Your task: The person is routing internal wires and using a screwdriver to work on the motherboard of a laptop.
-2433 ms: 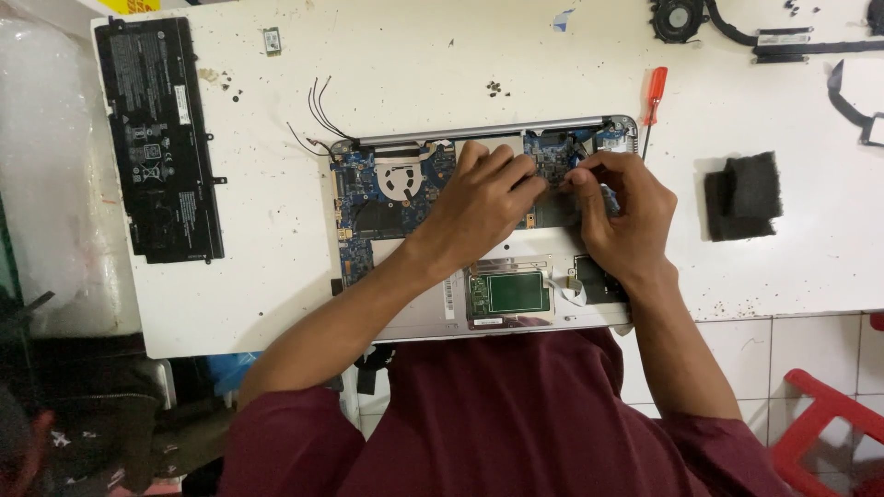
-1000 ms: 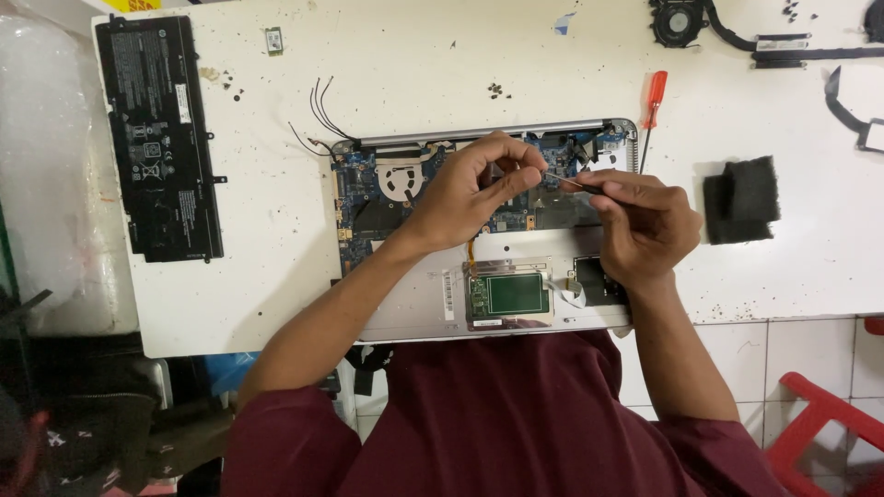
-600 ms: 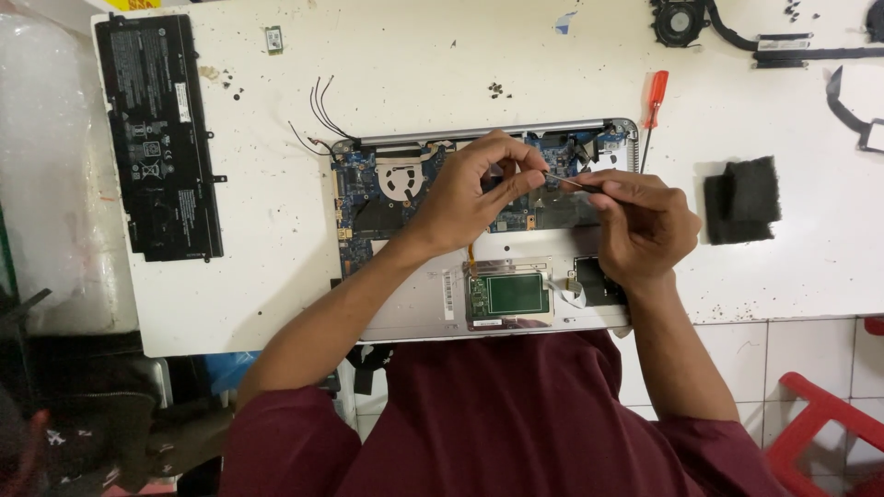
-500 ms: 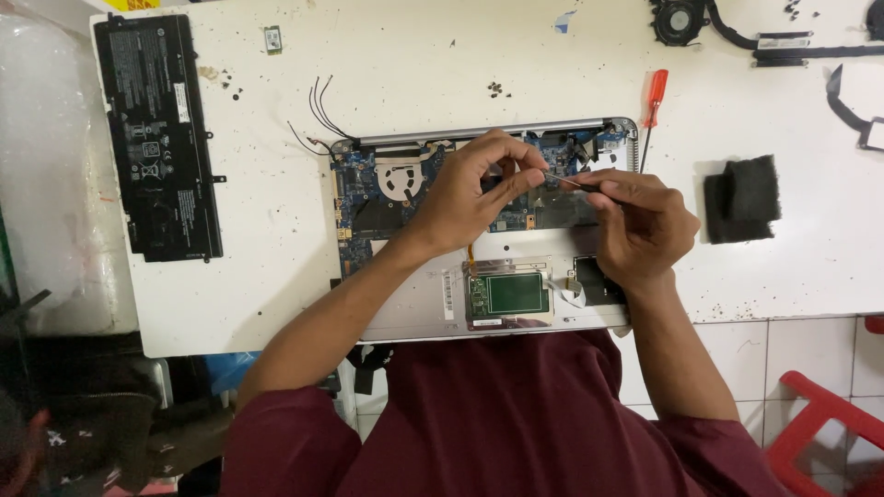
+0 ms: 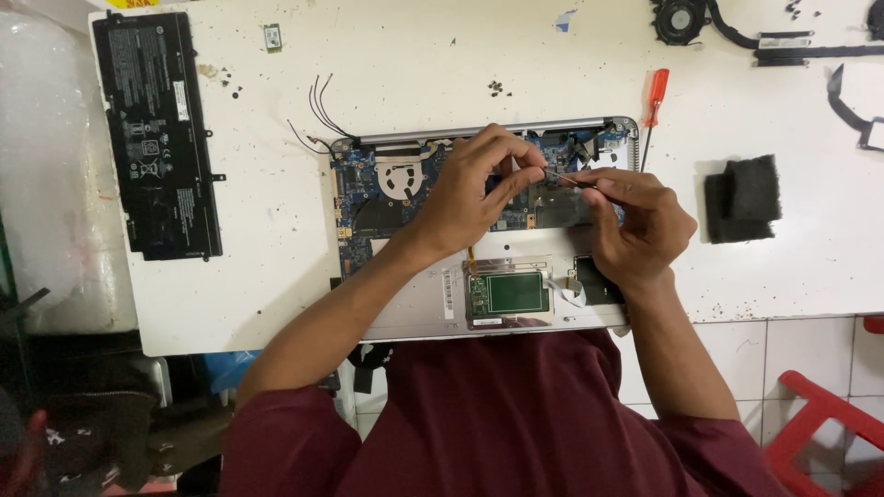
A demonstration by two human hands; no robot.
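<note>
- Opened laptop (image 5: pixel 414 304) lies bottom-up on the white surface (image 5: pixel 414 74), blue motherboard (image 5: pixel 368 179) exposed.
- Left hand (image 5: pixel 470 189) hovers over the board — fingers pinched shut on something tiny, too small to tell.
- Right hand (image 5: pixel 640 221) sits just beside it, fingers closed around a thin dark tool (image 5: pixel 564 177), tip meeting the left fingertips.
- Black battery (image 5: pixel 157 133) lies well apart at the left.
- Red-handled screwdriver (image 5: pixel 653 106) rests by the laptop's right corner — black foam pads (image 5: pixel 744 198) farther right.
</note>
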